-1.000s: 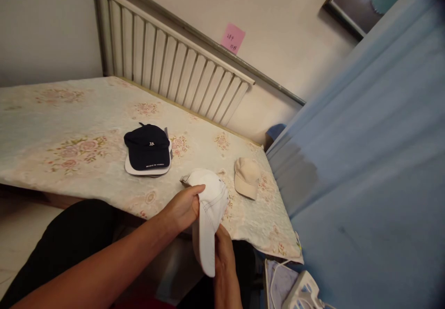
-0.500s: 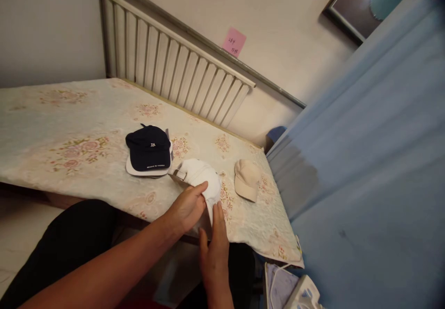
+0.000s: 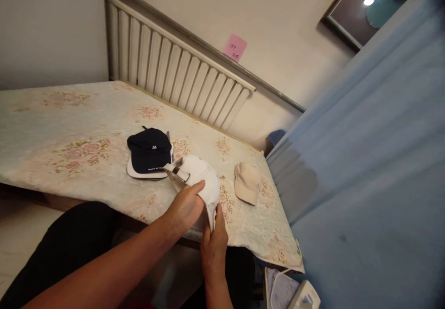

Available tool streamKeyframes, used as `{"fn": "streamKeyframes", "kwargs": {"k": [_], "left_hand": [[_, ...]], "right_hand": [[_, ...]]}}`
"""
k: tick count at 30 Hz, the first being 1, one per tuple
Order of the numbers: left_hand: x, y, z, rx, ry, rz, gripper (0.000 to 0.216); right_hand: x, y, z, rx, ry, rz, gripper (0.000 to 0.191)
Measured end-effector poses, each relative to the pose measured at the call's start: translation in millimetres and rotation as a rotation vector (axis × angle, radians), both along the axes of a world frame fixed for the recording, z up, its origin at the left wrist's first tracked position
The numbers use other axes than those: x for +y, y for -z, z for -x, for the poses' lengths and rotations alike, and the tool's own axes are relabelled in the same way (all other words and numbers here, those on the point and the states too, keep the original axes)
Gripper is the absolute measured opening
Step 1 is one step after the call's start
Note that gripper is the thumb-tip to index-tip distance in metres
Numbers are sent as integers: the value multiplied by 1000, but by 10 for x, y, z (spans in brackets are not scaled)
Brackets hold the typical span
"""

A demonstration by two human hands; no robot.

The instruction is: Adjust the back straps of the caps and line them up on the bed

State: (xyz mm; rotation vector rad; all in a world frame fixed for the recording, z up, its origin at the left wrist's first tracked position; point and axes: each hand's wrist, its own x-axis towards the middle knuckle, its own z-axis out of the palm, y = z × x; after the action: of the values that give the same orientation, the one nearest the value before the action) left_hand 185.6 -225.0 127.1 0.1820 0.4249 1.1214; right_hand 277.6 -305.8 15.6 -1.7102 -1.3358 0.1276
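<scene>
A white baseball cap (image 3: 202, 174) is held up over the front edge of the table, its back strap and buckle turned to the left. My left hand (image 3: 187, 204) is closed on the cap's near side, thumb on the outside and fingers hidden inside. The brim points down toward me, and my right hand (image 3: 214, 239) pinches it. To the left, a navy cap (image 3: 150, 149) with white lettering lies on top of a white-brimmed cap (image 3: 135, 172). On the right rests a beige cap (image 3: 247, 182), apart from my hands.
A flowered cloth covers the table (image 3: 83, 123). Behind it runs a radiator (image 3: 174, 67) below a pink note (image 3: 235, 48) on the wall. A blue curtain (image 3: 358, 170) hangs along the right side. At the lower right sits a white object (image 3: 306, 295) with a cord.
My right hand has closed onto the brim from a looser, more open pose. The white cap has tilted a little, its strap end now overlapping the navy cap's brim in view.
</scene>
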Motion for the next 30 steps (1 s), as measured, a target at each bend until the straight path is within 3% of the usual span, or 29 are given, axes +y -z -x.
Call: {"fn": "streamKeyframes", "kwargs": {"k": [5,11,21,27,30], "left_hand": [[-167,68,-93,63,76,-40,26],[-169,85,-97,-18,63,-99,31],[-37,-28,63,-26,58,-136,32],[-125,-51,48,-35,98,-125,28],[-135,-97,54,-64,112,-83,28]], "right_hand": [[213,-183,106,-59,58,-120,60],[349,-184,157,-66,66,-112,56],[294,-161,81,-76,-21,-133,57],[328,-421,126,34,-7,-94,51],[342,-457,123,54,40,-114,50]]}}
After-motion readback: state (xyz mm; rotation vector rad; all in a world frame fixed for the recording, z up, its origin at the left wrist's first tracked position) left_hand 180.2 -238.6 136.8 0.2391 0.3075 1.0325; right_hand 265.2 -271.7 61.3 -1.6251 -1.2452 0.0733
